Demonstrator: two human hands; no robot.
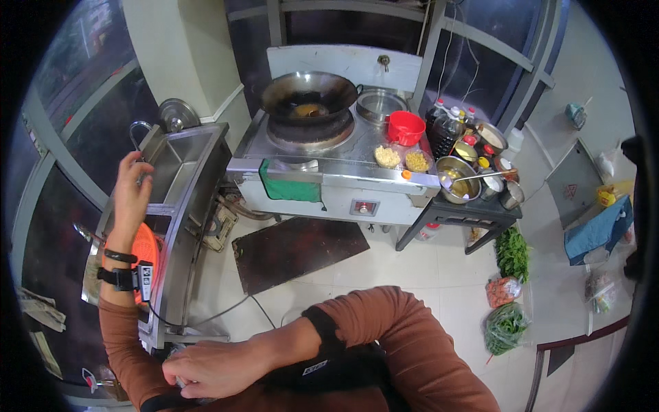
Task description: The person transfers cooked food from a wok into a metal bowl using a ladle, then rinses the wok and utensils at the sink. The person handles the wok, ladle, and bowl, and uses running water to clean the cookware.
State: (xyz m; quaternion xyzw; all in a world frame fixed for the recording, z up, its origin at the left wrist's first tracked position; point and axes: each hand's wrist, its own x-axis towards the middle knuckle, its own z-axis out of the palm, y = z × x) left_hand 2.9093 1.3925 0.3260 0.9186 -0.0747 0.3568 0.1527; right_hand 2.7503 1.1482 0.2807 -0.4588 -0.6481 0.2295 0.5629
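My left hand point(133, 180) is raised over the near side of a stainless steel sink point(177, 159), its fingers curled. A small grey thing shows between the thumb and fingers; whether it is gripped cannot be made out. Just beyond the fingertips rises a curved metal faucet point(138, 131). Below my left wrist sits an orange plastic colander point(146, 247), partly covered by the forearm. My right hand point(219, 363) is low in front of my body, back upward, with its fingers bent round a shiny thing point(180, 382) that is mostly hidden.
A wok point(309, 95) with a little yellowish liquid stands on the stove point(329, 170). Beside it are a red plastic pot point(406, 127) and two bowls of chopped food point(387, 156). A side table point(458, 221) bears bottles and a metal bowl point(457, 180). Bagged greens point(507, 327) lie on the floor.
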